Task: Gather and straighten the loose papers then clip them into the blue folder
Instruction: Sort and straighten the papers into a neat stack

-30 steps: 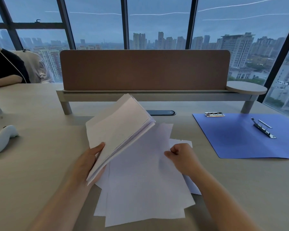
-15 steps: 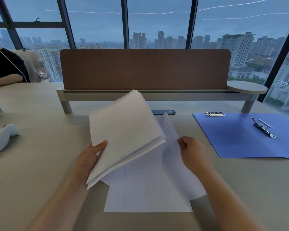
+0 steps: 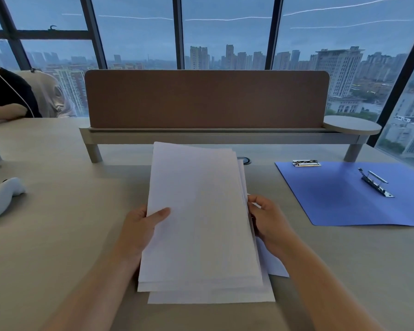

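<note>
My left hand (image 3: 141, 229) gripping the left edge of the white paper stack (image 3: 201, 223), thumb on top, my right hand (image 3: 269, 219) pinching its right edge, sheets uneven, open blue folder (image 3: 339, 199) lying right of the stack, well apart, on the desk (image 3: 58, 235).

- Left hand (image 3: 141, 231) grips the left edge of the paper stack (image 3: 201, 223), thumb lying on top, fingers hidden beneath.
- Right hand (image 3: 269, 219) clasps the right edge, fingers curled.
- Both forearms are bare and angle inward.
</note>
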Motion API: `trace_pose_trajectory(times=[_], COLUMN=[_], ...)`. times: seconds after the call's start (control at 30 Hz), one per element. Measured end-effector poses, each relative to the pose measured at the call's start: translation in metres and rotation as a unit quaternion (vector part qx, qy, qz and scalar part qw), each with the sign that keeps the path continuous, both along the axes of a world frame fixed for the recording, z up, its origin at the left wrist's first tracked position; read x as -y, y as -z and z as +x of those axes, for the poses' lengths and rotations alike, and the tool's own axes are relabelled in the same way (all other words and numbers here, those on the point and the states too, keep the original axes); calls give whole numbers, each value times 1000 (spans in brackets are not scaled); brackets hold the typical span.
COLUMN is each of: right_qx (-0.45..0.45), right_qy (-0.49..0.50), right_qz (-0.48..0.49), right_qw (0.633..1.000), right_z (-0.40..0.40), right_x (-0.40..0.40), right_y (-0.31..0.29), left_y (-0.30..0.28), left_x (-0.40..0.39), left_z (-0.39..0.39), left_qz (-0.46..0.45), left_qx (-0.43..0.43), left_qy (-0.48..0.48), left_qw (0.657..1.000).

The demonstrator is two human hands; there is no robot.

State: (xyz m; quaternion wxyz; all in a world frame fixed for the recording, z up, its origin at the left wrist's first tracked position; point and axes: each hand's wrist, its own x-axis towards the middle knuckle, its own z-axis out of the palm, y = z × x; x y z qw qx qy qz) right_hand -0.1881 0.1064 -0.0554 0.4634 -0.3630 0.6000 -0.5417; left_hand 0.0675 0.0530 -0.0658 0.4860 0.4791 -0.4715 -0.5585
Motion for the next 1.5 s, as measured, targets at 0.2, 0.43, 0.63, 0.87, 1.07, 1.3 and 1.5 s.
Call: trace_pose_trajectory(times=[0.2,0.43,0.63,0.87,1.07,1.3,1.5], right_qx=[59,146,47,-4,-18,-78,9], right_qy=[8,-26,-11,-17,-11,44,135], right_qz=[-11,31,-118,-279,-148,-84,3], right_qw=[998,988,992,960,989,992,991], right_z=[3,3,10,17,25,18,-21], right_x=[-3,-3,-5,-20,-23,-5,6], right_y=[-3,-5,-24,-59,-5,3,2], left_y=[-1,0,-29,-66,-24,-13,-7], left_x=[-1,-2,-13,-23,-23,-7,11], left_z=[0,-5,-14,-21,-18,-17,-2], left_qz=[-2,-71,-181,-218,-64,-60,87], left_qx=[-9,9,-32,-99,-91,9,-98], left_qy=[32,44,-8,-5,108,17,-67], left_qw=[999,996,983,971,988,998,989])
